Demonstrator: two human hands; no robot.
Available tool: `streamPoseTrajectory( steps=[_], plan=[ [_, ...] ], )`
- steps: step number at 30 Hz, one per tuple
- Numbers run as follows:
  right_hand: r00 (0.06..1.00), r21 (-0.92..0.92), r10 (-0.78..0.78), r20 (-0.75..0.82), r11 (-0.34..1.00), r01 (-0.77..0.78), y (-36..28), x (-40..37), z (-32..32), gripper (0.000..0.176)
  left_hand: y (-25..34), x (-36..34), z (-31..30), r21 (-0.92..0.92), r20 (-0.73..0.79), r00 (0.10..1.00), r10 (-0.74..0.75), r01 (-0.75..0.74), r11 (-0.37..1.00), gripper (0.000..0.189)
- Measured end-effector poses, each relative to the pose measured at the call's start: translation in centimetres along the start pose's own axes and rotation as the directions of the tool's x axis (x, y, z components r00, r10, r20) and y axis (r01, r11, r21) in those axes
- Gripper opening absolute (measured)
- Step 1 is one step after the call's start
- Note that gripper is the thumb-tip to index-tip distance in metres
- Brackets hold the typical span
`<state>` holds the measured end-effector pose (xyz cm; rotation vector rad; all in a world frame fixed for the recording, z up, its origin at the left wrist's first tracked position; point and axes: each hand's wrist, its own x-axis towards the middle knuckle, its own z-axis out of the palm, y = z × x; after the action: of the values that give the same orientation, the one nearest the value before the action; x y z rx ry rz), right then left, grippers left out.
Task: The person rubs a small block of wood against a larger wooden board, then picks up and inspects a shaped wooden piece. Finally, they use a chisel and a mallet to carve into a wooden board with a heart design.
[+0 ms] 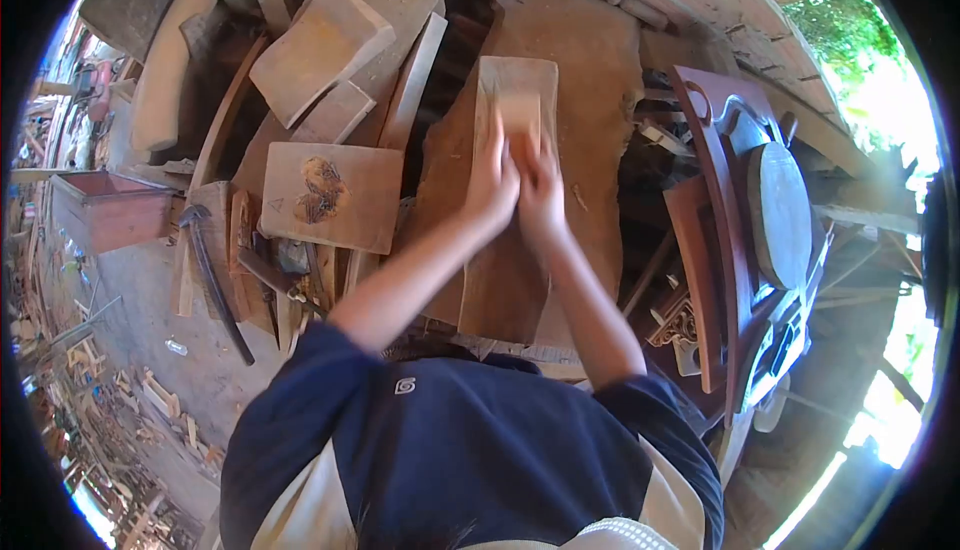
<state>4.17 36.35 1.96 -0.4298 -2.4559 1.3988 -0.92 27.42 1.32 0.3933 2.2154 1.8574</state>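
Observation:
A long wooden board [508, 295] lies lengthwise in front of me on a wide slab [590, 60] with rough natural edges. On the board's upper part is a small pale wooden block [520, 113], smeared by motion. My left hand [494, 182] grips the block's left side, fingers pointing away from me. From the right, my right hand [540, 185] closes on the same block, close against the left. The block's underside and some of the fingertips are hidden.
Left of the slab lies a square board with a dark burnt picture [365, 190]; above it is a thick wood block [320, 50]. A hammer [212, 275] hangs at the left. Dark wooden panels [715, 240] and a round wooden piece [780, 215] stand at the right.

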Motion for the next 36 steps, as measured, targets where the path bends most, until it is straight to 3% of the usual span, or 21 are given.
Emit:
streamPoseTrajectory(
  steps=[1, 2, 4, 8, 10, 12, 14, 15, 16, 17, 18, 20, 21, 22, 23, 26, 27, 28, 30, 32, 36],
  plan=[
    [0.999, 0.023, 0.042, -0.035, 0.999, -0.041, 1.2, 4.6, 1.1, 0.048, -0.9, 4.7, 0.7, 0.006, -0.073, 0.997, 0.04, -0.04, 0.999, 0.056],
    [0.999, 0.239, 0.026, -0.036, 0.971, -0.017, 2.1, 9.0, 1.9, 0.046, -3.7, 9.8, 1.8, 0.142, -0.174, 0.976, 0.131, -0.107, 0.984, 0.056],
    [0.999, 0.152, 0.016, -0.046, 0.988, -0.009, 3.9, 15.3, 2.9, 0.047, -3.9, 16.0, 1.7, 0.134, -0.124, 0.987, 0.098, -0.081, 0.988, 0.056],
    [0.998, 0.039, -0.058, -0.034, 0.997, 0.06, 4.6, 16.3, 2.9, 0.049, -2.6, 16.2, 1.2, 0.178, -0.049, 0.997, 0.062, -0.053, 0.983, 0.054],
    [0.996, 0.056, -0.026, -0.089, 0.998, 0.031, 3.5, 12.4, 2.4, 0.051, -3.8, 13.3, 1.6, 0.206, -0.048, 0.99, 0.135, -0.123, 0.971, 0.053],
    [0.991, 0.117, 0.069, -0.119, 0.992, -0.055, 1.2, 6.4, 1.6, 0.051, -2.5, 7.6, 0.5, 0.105, 0.09, 0.993, 0.079, -0.088, 0.991, 0.052],
    [0.994, 0.018, -0.039, -0.107, 0.999, 0.041, 0.0, -1.6, 0.5, 0.052, -0.7, -0.5, -0.6, 0.017, 0.152, 0.988, 0.04, -0.043, 0.999, 0.052],
    [0.997, 0.101, 0.021, -0.074, 0.995, -0.014, 1.4, -6.6, 0.7, 0.055, -0.1, -5.5, -1.1, -0.009, 0.142, 0.987, 0.081, -0.08, 0.997, 0.053],
    [0.999, -0.133, -0.053, -0.006, 0.99, 0.052, -2.5, -10.7, -1.3, 0.057, 0.8, -10.3, -1.9, -0.039, 0.147, 0.985, 0.094, -0.09, 0.995, 0.054],
    [0.997, -0.094, -0.063, 0.046, 0.993, 0.067, -2.5, -15.3, -1.9, 0.058, 2.4, -14.4, -3.0, -0.03, 0.189, 0.981, 0.029, -0.024, 0.999, 0.059],
    [0.994, 0.009, 0.041, 0.101, 0.999, -0.042, -3.2, -18.9, -2.6, 0.057, 1.8, -18.1, -3.4, -0.02, 0.182, 0.97, 0.16, -0.159, 0.987, 0.065],
    [0.991, 0.061, 0.086, 0.1, 0.994, -0.092, -5.5, -22.6, -3.0, 0.055, 2.4, -21.3, -4.2, -0.047, 0.196, 0.962, 0.191, -0.186, 0.982, 0.069],
    [0.989, 0.06, 0.102, 0.105, 0.992, -0.108, -7.7, -20.4, -2.9, 0.053, 2.3, -21.7, -4.3, -0.043, 0.233, 0.965, 0.124, -0.117, 0.992, 0.068],
    [0.987, 0.058, 0.121, 0.11, 0.99, -0.128, -5.0, -22.3, -2.6, 0.052, 2.2, -21.7, -4.3, -0.036, 0.271, 0.961, 0.053, -0.045, 0.998, 0.068],
    [0.986, 0.056, 0.127, 0.108, 0.989, -0.133, -4.6, -21.4, -2.5, 0.052, 2.0, -20.3, -3.8, -0.038, 0.234, 0.969, 0.072, -0.064, 0.997, 0.066],
    [0.976, -0.089, -0.158, 0.148, 0.981, 0.172, -1.9, -11.0, -1.9, 0.047, 0.7, -11.7, -1.6, -0.087, 0.099, 0.995, 0.007, 0.002, 0.996, 0.057],
    [0.98, -0.103, -0.184, 0.07, 0.976, 0.19, -0.6, -6.7, -1.1, 0.046, 0.2, -7.2, -0.7, -0.072, 0.048, 0.999, -0.001, 0.004, 0.997, 0.054],
    [0.998, -0.081, -0.055, 0.041, 0.995, 0.058, 0.1, -2.3, -0.4, 0.045, -0.3, -2.4, -0.1, -0.071, 0.006, 1.0, 0.03, -0.03, 0.997, 0.05],
    [1.0, 0.019, 0.004, 0.004, 1.0, -0.004, 0.8, 6.9, 0.2, 0.041, -0.8, 6.7, 1.1, -0.029, -0.065, 0.995, 0.076, -0.078, 0.996, 0.049],
    [0.997, 0.007, -0.052, -0.059, 0.999, 0.052, 3.9, 13.9, 1.3, 0.042, -1.8, 13.7, 1.7, 0.026, -0.06, 0.997, 0.055, -0.054, 0.998, 0.052],
    [1.0, -0.093, -0.005, -0.026, 0.996, 0.002, 3.5, 16.7, 0.7, 0.046, -6.3, 13.7, 2.7, 0.138, -0.022, 0.995, 0.101, -0.097, 0.986, 0.056]
  ],
)
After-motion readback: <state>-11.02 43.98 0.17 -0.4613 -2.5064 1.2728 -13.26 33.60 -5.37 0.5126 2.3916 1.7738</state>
